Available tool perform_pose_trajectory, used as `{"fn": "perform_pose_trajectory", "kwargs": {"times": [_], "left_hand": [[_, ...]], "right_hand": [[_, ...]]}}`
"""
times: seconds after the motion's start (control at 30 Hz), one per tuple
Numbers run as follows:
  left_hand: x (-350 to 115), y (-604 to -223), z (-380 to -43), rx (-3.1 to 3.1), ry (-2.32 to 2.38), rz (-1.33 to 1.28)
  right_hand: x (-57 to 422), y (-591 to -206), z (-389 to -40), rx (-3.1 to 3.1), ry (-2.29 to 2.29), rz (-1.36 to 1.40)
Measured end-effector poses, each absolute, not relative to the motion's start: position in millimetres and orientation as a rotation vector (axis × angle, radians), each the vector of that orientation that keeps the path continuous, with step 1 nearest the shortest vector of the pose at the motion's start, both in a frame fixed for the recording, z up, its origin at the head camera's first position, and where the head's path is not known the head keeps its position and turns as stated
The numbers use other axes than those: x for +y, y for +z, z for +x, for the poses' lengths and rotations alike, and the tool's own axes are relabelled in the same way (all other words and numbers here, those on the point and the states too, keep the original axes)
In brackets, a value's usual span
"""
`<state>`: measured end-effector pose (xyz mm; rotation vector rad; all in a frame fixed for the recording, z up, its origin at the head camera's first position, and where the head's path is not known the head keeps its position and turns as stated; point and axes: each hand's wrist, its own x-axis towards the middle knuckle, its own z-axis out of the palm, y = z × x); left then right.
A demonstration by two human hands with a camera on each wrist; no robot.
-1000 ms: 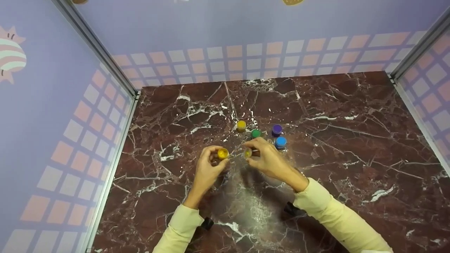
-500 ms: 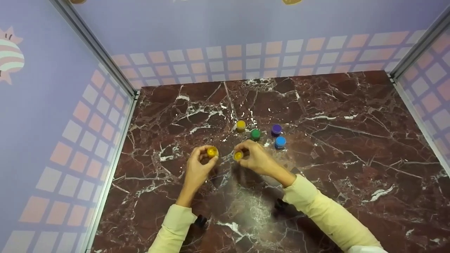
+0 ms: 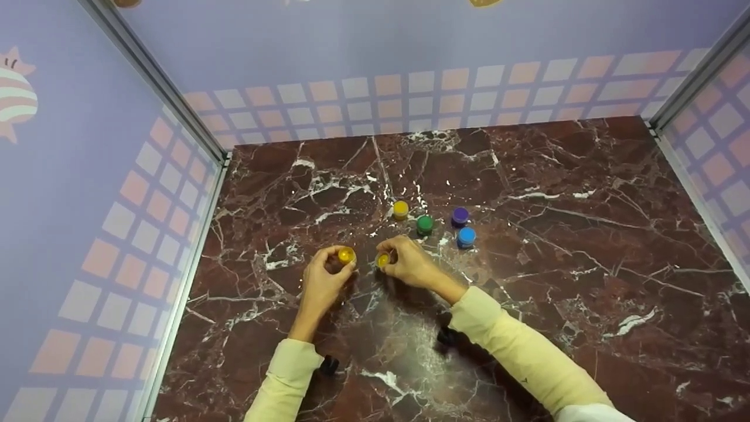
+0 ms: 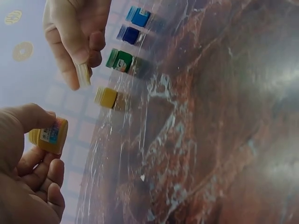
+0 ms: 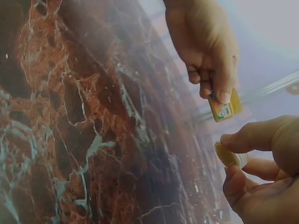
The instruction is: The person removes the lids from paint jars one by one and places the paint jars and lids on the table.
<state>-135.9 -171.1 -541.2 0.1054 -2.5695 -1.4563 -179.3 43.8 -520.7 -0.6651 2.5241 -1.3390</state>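
Yellowish lid (image 5: 227,156), probably, in right hand (image 3: 408,262)

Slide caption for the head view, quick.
Left hand holds an open yellow jar, right hand a lid; four more jars stand beyond.

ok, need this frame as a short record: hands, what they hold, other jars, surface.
left hand: grips uncapped yellow paint jar
right hand: pinches translucent lid, yellow on its inside
lid vs held jar: apart
standing, capped: second yellow jar, green jar, purple jar, blue jar
surface: dark red marble-patterned tabletop
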Motion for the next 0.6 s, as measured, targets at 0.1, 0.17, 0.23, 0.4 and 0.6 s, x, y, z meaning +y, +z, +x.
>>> {"fn": "perform_pose_trajectory", "kwargs": {"times": [0.1, 0.17, 0.23, 0.4, 0.6], "left_hand": [[-171, -543, -138, -2.602, -1.408, 0.144], [-172, -545, -140, -2.626, -1.378, 0.164], [-172, -546, -142, -2.656, -1.343, 0.18], [-174, -548, -145, -2.704, -1.284, 0.228], [-176, -551, -148, -2.737, -1.247, 0.274]], "right_hand": [[40, -525, -182, 2.556, -1.274, -0.669], [37, -528, -184, 2.575, -1.232, -0.676], [34, -531, -186, 2.581, -1.206, -0.68], [22, -537, -189, 2.622, -1.18, -0.694], [9, -543, -189, 2.664, -1.23, -0.699]]}}
